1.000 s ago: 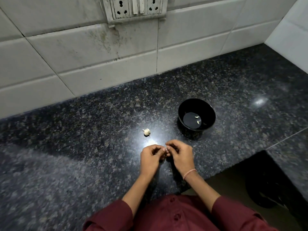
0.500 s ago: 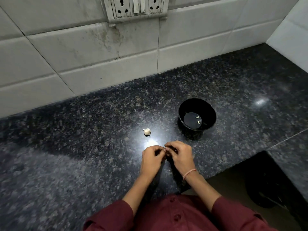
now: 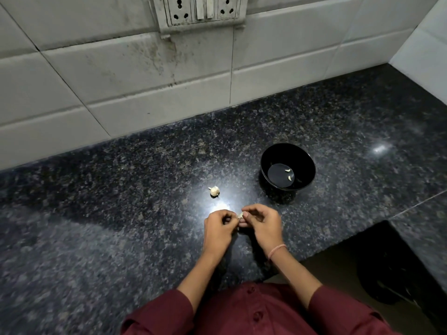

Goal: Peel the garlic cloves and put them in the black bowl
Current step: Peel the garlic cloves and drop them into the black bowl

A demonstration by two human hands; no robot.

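A person in a maroon shirt (image 3: 242,315) is standing at a dark speckled counter (image 3: 121,189), w/ both hands meeting over it, close to the body. The left hand (image 3: 217,228) and right hand (image 3: 263,223) are each curling their fingers inward, tips touching. Between them they are pinching 1 small garlic clove (image 3: 240,215). It is pale and mostly hidden by the fingertips, so I can't tell how much skin is on it. Both hands are closing tight on that single clove. A thin pinkish band (image 3: 277,250) is sitting on the right wrist.

Just beyond the hands, a little to the left, 1 garlic piece (image 3: 214,191) w/ papery skin is lying on the counter, apart from everything else. Further back & to the right, 1 black bowl (image 3: 285,153) is standing upright. 2 peeled cloves (image 3: 287,169) are lying on its bottom, near each other but not touching.

Behind it all, a white tiled wall (image 3: 145,68) is carrying 1 switch plate (image 3: 200,10) — 2 sockets w/ 2 switches between them.
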